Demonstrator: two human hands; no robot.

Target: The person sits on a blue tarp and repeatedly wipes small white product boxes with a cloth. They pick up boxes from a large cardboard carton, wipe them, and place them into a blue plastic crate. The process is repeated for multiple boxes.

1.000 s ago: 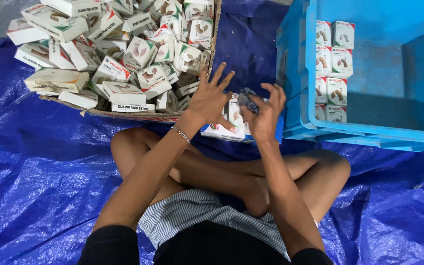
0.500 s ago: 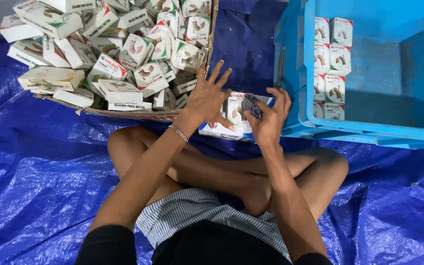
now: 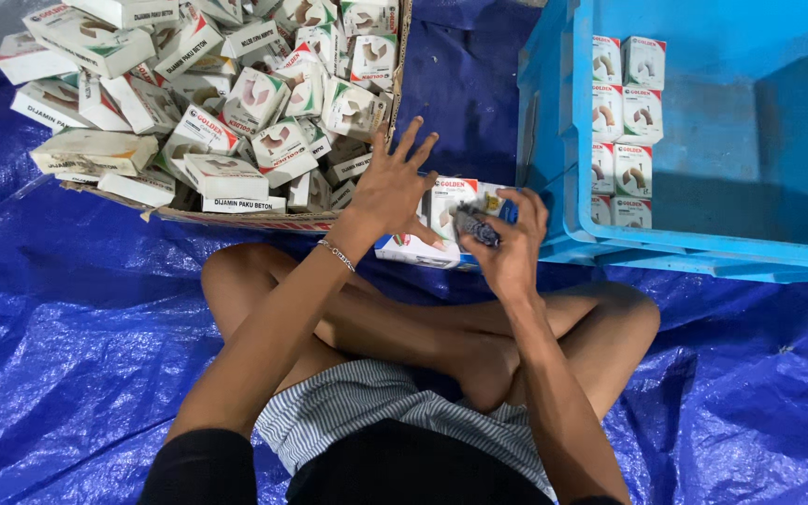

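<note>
Blue tarp (image 3: pixel 67 355); left hand (image 3: pixel 393 187) splayed flat on small boxes (image 3: pixel 437 220); right hand (image 3: pixel 509 245) gripping dark tool (image 3: pixel 474 225).

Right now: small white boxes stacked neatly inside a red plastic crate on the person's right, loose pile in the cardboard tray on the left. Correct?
Not quite. In the head view the plastic crate is blue, not red. The rest holds: small white boxes stacked inside it, loose pile in the cardboard tray on the left.

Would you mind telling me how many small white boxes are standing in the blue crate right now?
8 small white boxes show in the blue crate, in two columns of four against its left wall. More may be hidden behind the crate's rim.
</note>
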